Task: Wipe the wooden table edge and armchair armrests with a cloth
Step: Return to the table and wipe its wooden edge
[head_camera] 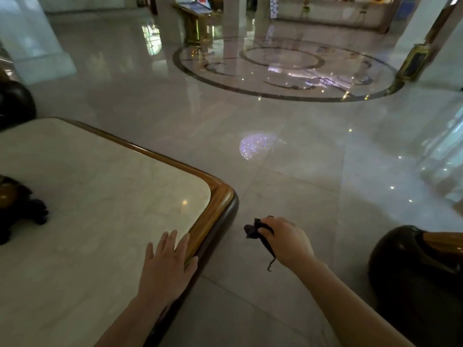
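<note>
A marble-topped table with a rounded wooden edge fills the lower left. My left hand lies flat and open on the marble beside that edge, thumb over the wood. To the right of the table corner, over the floor, my right hand is shut on a small dark cloth, with a thread hanging below. The cloth is apart from the table. A dark rounded armchair armrest with a wooden strip sits at the lower right, beyond my right forearm.
A dark ornament stands on the table at the far left. Another dark armchair part shows behind the table's left end. Glossy tiled floor stretches ahead, with pillars and a gold stand far off.
</note>
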`<state>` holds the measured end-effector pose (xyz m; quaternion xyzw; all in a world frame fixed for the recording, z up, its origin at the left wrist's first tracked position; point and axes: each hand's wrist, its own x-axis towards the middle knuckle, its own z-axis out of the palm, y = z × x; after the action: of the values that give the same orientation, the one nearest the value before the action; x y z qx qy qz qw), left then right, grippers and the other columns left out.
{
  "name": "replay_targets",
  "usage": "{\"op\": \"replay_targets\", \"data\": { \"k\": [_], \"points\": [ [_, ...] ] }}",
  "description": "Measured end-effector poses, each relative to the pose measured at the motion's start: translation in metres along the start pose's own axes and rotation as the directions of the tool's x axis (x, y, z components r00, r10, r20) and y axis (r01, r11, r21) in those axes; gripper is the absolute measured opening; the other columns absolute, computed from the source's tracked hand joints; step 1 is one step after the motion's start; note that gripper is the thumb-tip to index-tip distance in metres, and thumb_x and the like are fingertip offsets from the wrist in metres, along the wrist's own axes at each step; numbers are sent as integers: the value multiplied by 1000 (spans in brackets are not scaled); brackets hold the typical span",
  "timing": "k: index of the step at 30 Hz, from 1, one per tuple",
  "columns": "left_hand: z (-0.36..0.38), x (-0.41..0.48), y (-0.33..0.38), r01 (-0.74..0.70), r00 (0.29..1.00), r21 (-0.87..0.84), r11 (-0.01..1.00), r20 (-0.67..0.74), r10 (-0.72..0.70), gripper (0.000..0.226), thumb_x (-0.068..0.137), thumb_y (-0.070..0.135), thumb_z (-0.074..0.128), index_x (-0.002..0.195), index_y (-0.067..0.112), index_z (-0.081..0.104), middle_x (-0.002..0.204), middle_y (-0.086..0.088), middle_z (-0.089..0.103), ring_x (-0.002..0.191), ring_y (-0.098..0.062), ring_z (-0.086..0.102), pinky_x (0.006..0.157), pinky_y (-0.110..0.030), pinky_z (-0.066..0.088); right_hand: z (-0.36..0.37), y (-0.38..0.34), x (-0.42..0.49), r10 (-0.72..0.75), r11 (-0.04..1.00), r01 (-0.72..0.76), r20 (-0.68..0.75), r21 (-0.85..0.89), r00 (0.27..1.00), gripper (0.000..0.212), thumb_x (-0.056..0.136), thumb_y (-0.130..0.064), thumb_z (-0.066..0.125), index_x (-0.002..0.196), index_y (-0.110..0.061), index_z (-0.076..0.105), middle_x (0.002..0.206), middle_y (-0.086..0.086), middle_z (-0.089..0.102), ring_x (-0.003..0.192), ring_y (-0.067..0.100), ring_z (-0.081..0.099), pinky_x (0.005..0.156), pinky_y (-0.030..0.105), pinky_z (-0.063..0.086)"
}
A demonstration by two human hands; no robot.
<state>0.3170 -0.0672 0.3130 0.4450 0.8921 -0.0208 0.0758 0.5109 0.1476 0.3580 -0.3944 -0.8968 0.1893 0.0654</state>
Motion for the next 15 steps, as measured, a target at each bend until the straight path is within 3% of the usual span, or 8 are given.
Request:
{"op": "replay_targets", "data": {
  "k": [4,7,9,13,15],
  "points": [
    [-13,10,-2,108,994,-43,993,-9,-109,84,92,65,0,143,19,49,146,-13,50,135,-35,47,105,-60,40,4,-9,49,-97,995,96,72,22,993,24,102,-41,43,105,-31,64,95,-2,61,83,17,58,68,35,52],
    [-12,17,-9,179,984,-43,983,8,-179,79,91,65,6,148,23,41,153,-10,43,141,-32,38,110,-57,34,9,-18,78,-166,986,164,108,26,980,24,102,-42,43,108,-31,64,97,-2,63,87,18,60,74,37,54],
    [-10,24,-17,212,977,-73,975,-8,-213,79,91,65,9,145,22,46,149,-11,48,139,-33,43,108,-58,37,16,-27,95,-198,980,195,131,33,971,25,102,-42,43,112,-32,64,103,-2,65,92,19,62,77,36,53],
    [-5,46,-41,261,965,-106,959,21,-261,96,83,72,-12,149,24,40,154,-9,41,143,-31,36,112,-56,29,37,-51,130,-240,971,232,180,63,954,22,101,-39,47,109,-30,65,102,-1,66,93,20,63,78,37,53],
    [0,60,-57,267,963,-129,955,-1,-270,97,85,70,-11,144,20,48,148,-12,48,138,-34,43,108,-58,35,49,-65,149,-244,969,231,197,82,950,20,101,-37,49,107,-29,66,99,-1,66,89,19,63,75,37,54]
  ]
}}
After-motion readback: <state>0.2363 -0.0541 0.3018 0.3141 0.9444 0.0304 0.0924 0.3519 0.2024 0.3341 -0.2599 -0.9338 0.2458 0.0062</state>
